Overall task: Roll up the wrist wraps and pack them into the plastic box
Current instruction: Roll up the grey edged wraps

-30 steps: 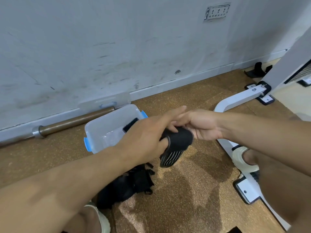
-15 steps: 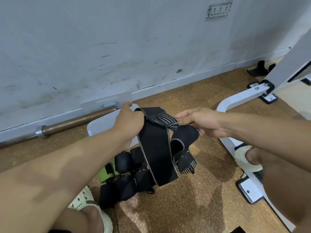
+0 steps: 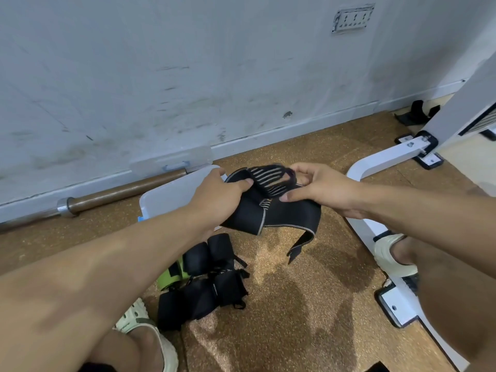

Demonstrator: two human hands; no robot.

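Both hands hold one black wrist wrap (image 3: 281,213) with grey stripes above the cork floor. My left hand (image 3: 214,196) grips its left end; my right hand (image 3: 319,189) pinches the striped end at the top, and a loose tail hangs down on the right. The clear plastic box (image 3: 163,197) with blue clips sits on the floor behind my left hand, mostly hidden by it. On the floor below lies a pile of black rolled wraps (image 3: 204,280) with a green one (image 3: 170,275) beside them.
A barbell (image 3: 112,196) lies along the grey wall, with the box's clear lid (image 3: 171,162) leaning on the wall behind it. A white machine frame (image 3: 375,162) curves along the right. My feet in pale sandals (image 3: 394,256) rest at right and bottom left.
The wrap hung long and unrolled from my left hand half a second ago; now both hands have gathered it closer, with the striped end folded over on top.
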